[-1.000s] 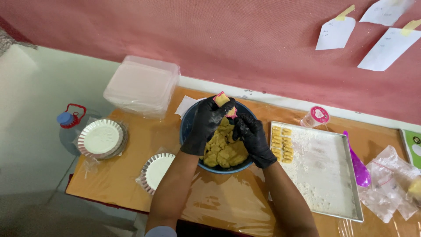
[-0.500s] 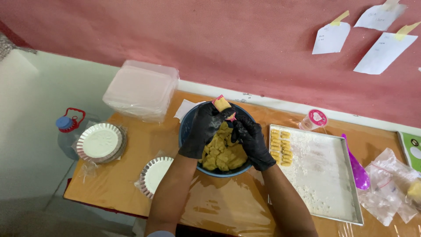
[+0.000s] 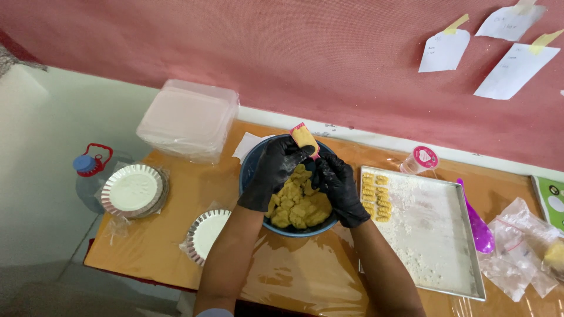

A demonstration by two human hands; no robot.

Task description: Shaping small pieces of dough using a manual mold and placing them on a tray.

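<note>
- Holding a small pink mould (image 3: 305,138) packed with yellow dough above the far rim of the blue bowl (image 3: 251,170); the fingers of my left hand (image 3: 275,171), in a black glove, are pinched around its lower end.
- My right hand (image 3: 339,186), also gloved, sits just beside the left over the bowl, fingers curled inward; I cannot tell whether they press a bit of dough or are merely closed.
- The dough (image 3: 298,205) lies in rough lumps in the bowl, under and between both hands.
- Risk 1: the mould stands tilted near the bowl's far edge. A loose pinch could drop it onto the table (image 3: 153,240) or against the wall rather than back into the bowl.
- Risk 2: dough looks soft and crumbly. Pushed out unevenly, a piece may break and fail to match the shaped pieces (image 3: 375,196) lined up on the tray (image 3: 464,235).
- Risk 3: sticky gloves may drag dough out of the mould or smear it.
- Risk 4: the tray lies just right of the bowl. A wide swing of my right elbow could nudge it and scatter flour, or knock the small cup (image 3: 420,159) behind it.
- The foil plates (image 3: 134,189) on the left are well apart from both hands.
</note>
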